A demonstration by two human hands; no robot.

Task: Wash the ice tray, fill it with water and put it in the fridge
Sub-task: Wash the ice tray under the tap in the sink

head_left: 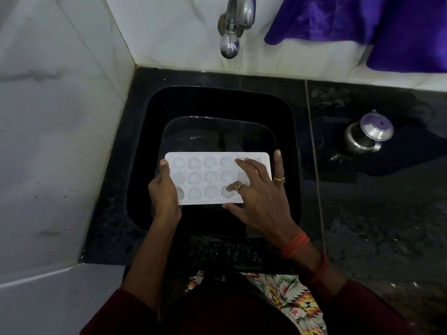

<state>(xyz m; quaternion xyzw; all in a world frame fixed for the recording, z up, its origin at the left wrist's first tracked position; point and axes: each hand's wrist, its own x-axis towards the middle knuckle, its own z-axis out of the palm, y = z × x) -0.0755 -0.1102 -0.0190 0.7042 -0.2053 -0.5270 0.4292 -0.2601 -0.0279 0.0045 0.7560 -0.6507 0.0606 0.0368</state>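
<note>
Ice tray (pixel 205 180) held level over black sink (pixel 145 141), below tap (pixel 229 42). My left hand (pixel 163 194) grips its left end, thumb on top rim, fingers underneath, mostly hidden. My right hand (pixel 258 197) lies spread on right-hand cells, fingers (pixel 251 165) straight, holding nothing. Washing step, I judge: rub fingertip into each cell, row by row; firm left grip so tray does not tip. No brand, label or writing legible.

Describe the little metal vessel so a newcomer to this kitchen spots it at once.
Find the black sink below the tap, where the white ice tray is held. On the wet black counter to its right stands a small steel pot. Unlike the purple cloth hanging above, it is shiny and lidded.
</note>
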